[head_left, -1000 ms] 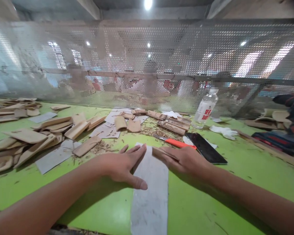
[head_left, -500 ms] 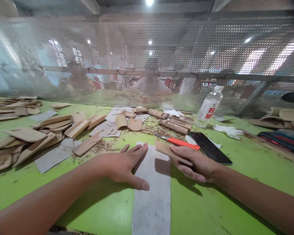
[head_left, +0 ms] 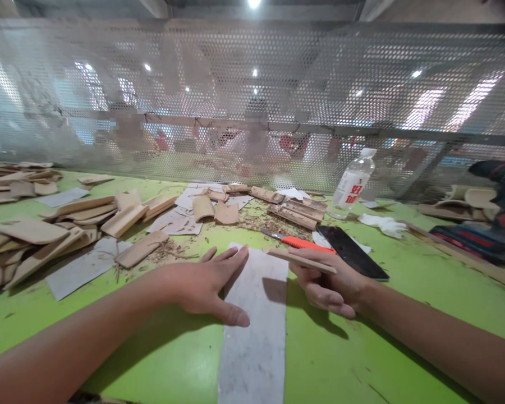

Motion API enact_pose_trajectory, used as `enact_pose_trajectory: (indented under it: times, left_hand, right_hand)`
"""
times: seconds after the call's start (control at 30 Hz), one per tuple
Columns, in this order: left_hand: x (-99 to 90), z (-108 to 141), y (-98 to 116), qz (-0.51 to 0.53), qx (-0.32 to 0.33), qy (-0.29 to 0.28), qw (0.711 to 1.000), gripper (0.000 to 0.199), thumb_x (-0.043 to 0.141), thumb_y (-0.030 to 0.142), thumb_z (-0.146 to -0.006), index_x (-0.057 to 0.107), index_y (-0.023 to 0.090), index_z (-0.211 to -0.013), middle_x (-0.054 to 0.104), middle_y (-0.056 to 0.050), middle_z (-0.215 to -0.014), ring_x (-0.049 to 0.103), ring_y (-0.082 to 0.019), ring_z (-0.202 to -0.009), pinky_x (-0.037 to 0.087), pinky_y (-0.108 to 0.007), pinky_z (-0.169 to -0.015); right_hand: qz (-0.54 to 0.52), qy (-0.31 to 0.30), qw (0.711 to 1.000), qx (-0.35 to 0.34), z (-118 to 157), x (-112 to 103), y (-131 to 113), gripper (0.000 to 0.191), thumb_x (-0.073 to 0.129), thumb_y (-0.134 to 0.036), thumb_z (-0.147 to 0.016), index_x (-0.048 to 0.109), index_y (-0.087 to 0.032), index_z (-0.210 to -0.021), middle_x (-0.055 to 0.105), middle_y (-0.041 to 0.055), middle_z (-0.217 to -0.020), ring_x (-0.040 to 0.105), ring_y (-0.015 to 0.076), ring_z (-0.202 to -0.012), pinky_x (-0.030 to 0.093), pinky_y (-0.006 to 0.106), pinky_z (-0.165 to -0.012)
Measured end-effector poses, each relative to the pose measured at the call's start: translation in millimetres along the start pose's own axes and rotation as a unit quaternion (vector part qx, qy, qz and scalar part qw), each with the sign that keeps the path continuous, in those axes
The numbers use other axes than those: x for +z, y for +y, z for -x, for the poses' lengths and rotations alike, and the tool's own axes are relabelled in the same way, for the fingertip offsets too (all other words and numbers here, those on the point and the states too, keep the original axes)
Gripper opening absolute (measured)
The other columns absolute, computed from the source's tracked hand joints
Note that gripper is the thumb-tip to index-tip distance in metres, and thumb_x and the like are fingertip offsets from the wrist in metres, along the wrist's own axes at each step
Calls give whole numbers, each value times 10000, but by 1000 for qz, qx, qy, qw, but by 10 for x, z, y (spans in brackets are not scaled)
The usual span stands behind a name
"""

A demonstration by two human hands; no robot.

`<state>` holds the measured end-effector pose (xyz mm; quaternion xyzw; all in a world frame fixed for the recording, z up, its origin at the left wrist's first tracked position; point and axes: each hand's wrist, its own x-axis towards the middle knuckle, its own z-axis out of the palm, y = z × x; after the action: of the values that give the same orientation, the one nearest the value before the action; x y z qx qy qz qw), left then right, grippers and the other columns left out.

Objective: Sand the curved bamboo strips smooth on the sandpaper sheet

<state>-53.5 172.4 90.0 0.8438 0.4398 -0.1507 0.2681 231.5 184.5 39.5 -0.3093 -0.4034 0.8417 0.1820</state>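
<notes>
My left hand [head_left: 208, 283] lies with fingers spread over the left edge of a long pale grey strip [head_left: 255, 342], which runs toward me on the green table. Just right of the strip, my right hand [head_left: 330, 286] grips a thin, flat bamboo piece [head_left: 301, 261] and holds it raised, its shadow falling on the strip. The piece is turned nearly edge-on. Behind that hand lie an orange utility knife [head_left: 305, 242] with its blade out and a black phone [head_left: 351, 252].
Bamboo pieces are heaped at the left [head_left: 37, 233]. More bamboo pieces [head_left: 292, 216], paper sheets and shavings lie farther back. A plastic bottle [head_left: 351, 185], a white glove [head_left: 382, 224] and a power drill [head_left: 482, 238] stand or lie to the right. A perforated metal screen [head_left: 219, 146] borders the table.
My right hand has tilted the bamboo piece, so its broad face shows less and its edge more. My left hand keeps its place on the strip. The whole view has shifted slightly.
</notes>
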Motion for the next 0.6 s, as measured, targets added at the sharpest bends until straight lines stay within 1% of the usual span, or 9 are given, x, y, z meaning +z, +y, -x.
enact_pose_trajectory:
  times: [0.27,0.33,0.4,0.43,0.47,0.5,0.53,0.57,0.6]
  left_hand:
    - [-1,-14,-1,0,4,2,1000,1302,549,905,-755,-202,263,-1603,-184,-54,-1653,-58,-450,-1522,240,-618,-1185]
    - [-7,-11,8,2,-1,-1,1000,1310,553,907,-751,-203,258,-1601,-184,-57,-1652,-59,-452,-1520,242,-627,-1180]
    - [-8,-6,16,2,-5,-2,1000,1317,558,908,-746,-198,255,-1604,-180,-65,-1651,-63,-454,-1518,234,-631,-1181]
    - [-7,-3,19,0,-5,-2,1000,1320,560,908,-746,-196,250,-1605,-177,-69,-1651,-66,-451,-1518,226,-625,-1185]
    - [-6,-1,20,-2,-5,-1,1000,1320,559,907,-747,-195,244,-1605,-175,-71,-1652,-68,-446,-1518,218,-615,-1191]
    - [-4,1,21,-3,-5,0,1000,1319,557,905,-751,-196,238,-1605,-174,-70,-1653,-69,-440,-1520,212,-602,-1197]
    - [-4,2,22,-4,-5,0,1000,1318,556,903,-753,-196,234,-1605,-174,-67,-1654,-71,-433,-1522,208,-590,-1202]
    - [-5,4,22,-4,-4,0,1000,1317,554,901,-756,-197,231,-1605,-174,-62,-1655,-74,-427,-1523,205,-582,-1206]
    - [-7,6,23,-4,-2,-1,1000,1315,552,900,-759,-195,225,-1606,-172,-59,-1656,-79,-423,-1524,202,-576,-1208]
  right_hand:
    - [16,-7,1000,10,4,-4,-9,500,349,-528,-984,360,-239,-576,456,-24,-309,387,119,-179,269,170,-194]
    - [54,27,998,2,11,37,-2,507,360,-563,-982,384,-239,-594,434,-44,-316,356,112,-184,253,175,-202]
    - [148,97,984,-25,25,102,6,517,385,-616,-985,466,-230,-651,423,-67,-337,327,103,-204,255,182,-233]
    - [225,139,963,-50,35,142,8,509,414,-632,-983,539,-219,-714,462,-63,-370,362,107,-235,297,190,-270]
    - [316,176,928,-86,48,185,8,487,452,-632,-980,618,-205,-816,549,-38,-440,449,121,-298,373,208,-333]
    - [411,199,881,-126,63,233,7,463,483,-615,-981,676,-195,-957,664,7,-570,567,151,-414,461,239,-434]
    - [496,205,827,-164,81,284,5,447,500,-581,-990,691,-197,-1115,753,56,-761,670,191,-586,525,281,-568]
    - [561,199,780,-196,100,337,4,437,501,-536,-1004,668,-217,-1251,781,83,-964,715,228,-773,545,320,-705]
    - [603,181,747,-215,121,393,5,427,487,-490,-1020,638,-240,-1331,767,85,-1105,713,250,-910,532,342,-802]
